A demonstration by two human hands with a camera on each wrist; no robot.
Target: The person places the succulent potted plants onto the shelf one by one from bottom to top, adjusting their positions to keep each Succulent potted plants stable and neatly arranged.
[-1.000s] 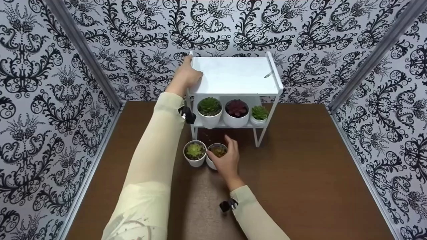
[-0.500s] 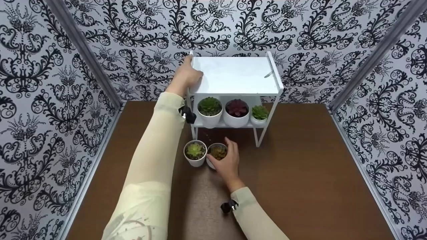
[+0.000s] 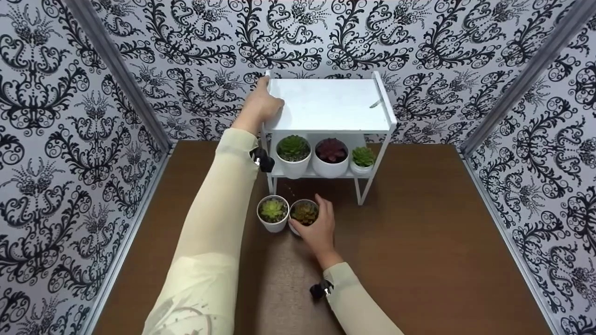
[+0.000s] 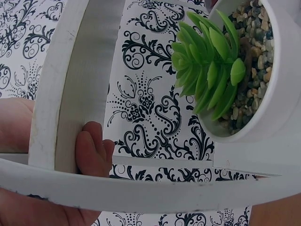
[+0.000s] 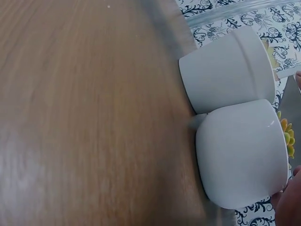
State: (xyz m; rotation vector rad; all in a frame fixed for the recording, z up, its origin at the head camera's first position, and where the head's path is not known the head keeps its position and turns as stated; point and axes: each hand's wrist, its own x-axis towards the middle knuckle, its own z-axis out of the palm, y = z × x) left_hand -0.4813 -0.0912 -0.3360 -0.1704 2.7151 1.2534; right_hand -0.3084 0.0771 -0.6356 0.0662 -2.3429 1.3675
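Note:
My left hand (image 3: 263, 104) grips the left end of a white two-tier shelf (image 3: 326, 104). In the left wrist view its curled fingers (image 4: 91, 153) show beneath the top board. On the table in front of the shelf, my right hand (image 3: 320, 228) holds a white pot with an orange-green succulent (image 3: 305, 213), thumb at the near rim and fingers round the right side. Touching that pot on its left is another white pot with a yellow-green succulent (image 3: 273, 210). The right wrist view shows the held pot (image 5: 242, 155) from the side, its base at the brown tabletop.
The lower tier bears a large green succulent (image 3: 292, 148), a dark red succulent (image 3: 331, 151) and a small green succulent (image 3: 362, 157), all in white pots. Patterned walls (image 3: 326, 37) enclose the brown table (image 3: 428, 223) at the back and sides.
My right fingers have drawn in slightly closer round the orange-green succulent's pot. My left hand, the shelf and the other pots stay where they were.

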